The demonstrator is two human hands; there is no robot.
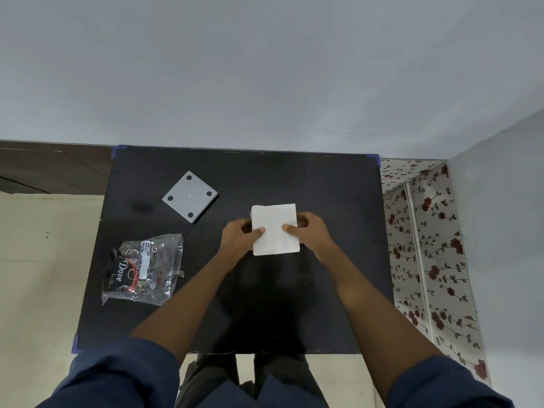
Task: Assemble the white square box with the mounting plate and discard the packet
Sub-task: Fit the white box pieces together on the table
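Note:
A white square box [275, 222] sits near the middle of the black table [338, 201], held from both sides. My left hand [240, 235] grips its left edge with the thumb on top. My right hand [309, 231] grips its right edge the same way. A grey square mounting plate [190, 196] with a hole near each corner lies flat at the back left, apart from the box. A crumpled clear plastic packet [144, 267] with black and red print lies at the front left of the table.
The table stands against a pale wall [265, 83]. A flower-patterned fabric unit [426, 245] stands close on the right. Cream floor tiles [38, 260] lie to the left. My dark trousers show below the table's front edge.

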